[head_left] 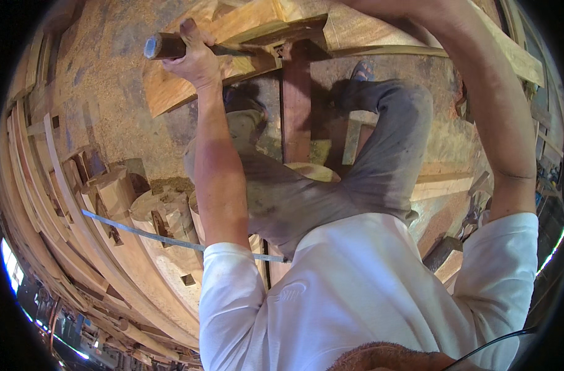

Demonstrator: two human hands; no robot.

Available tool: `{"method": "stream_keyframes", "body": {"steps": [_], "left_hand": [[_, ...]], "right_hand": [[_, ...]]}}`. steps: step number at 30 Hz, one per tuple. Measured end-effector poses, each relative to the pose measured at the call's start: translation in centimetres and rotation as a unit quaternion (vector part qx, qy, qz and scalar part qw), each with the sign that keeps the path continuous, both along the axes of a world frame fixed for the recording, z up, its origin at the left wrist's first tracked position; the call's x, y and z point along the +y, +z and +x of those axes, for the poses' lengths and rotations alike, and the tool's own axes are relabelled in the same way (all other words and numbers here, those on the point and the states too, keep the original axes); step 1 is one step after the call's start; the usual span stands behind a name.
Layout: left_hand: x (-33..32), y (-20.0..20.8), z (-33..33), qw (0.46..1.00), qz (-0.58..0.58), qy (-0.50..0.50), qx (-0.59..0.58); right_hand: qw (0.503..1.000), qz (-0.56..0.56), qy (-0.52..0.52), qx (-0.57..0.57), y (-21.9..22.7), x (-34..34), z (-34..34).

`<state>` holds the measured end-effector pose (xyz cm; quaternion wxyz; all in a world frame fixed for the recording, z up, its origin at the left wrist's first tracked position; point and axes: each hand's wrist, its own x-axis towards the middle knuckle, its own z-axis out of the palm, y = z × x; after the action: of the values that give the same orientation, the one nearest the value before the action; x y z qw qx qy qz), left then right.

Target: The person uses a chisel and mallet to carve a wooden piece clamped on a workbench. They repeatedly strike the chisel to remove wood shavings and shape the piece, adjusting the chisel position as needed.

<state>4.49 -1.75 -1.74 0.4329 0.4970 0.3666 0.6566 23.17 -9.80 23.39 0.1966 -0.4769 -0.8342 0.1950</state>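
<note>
Nearest to my camera I have the white shirt (362,278), with a black cable (492,343) crossing at the lower right. Past it come the grey trousers (387,148), the knees spread, with a round stool (313,171) showing between the thighs.

The left arm (220,167) reaches straight out ahead of me. At its end, the left hand (195,59) holds a chisel (170,46), the fingers closed narrow around its wooden handle. I read the handle's bluish butt as facing left and the dark blade as pointing right, lying over a pale timber (266,60) just beside a small notch. I cannot tell whether the tip touches the wood.

The right arm (479,80) bends up and inward and leaves my view at the top edge; the right hand is out of sight, so I cannot tell how its fingers stand.

A reddish beam (296,99) runs from below the notch back between the legs. Off to the left, a metal strip (158,237) lies across thick timbers (152,260) with square holes cut in them. Sawdust (96,68) covers the floor (127,117) farther up, and long boards (31,179) curve along the left rim.
</note>
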Motion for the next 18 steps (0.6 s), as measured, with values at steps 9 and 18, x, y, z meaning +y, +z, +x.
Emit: {"method": "stream_keyframes", "body": {"steps": [9,18], "left_hand": [[0.4,0.0,1.1,0.998,-0.017,-0.036,-0.054],[1.9,2.1,0.8,0.968,-0.177,0.165,-0.068]], "right_hand": [[0.996,0.037,-0.016,0.082,0.6,1.1,-0.1],[0.967,-0.185,-0.092,-0.150,-1.4,0.6,0.2]]}}
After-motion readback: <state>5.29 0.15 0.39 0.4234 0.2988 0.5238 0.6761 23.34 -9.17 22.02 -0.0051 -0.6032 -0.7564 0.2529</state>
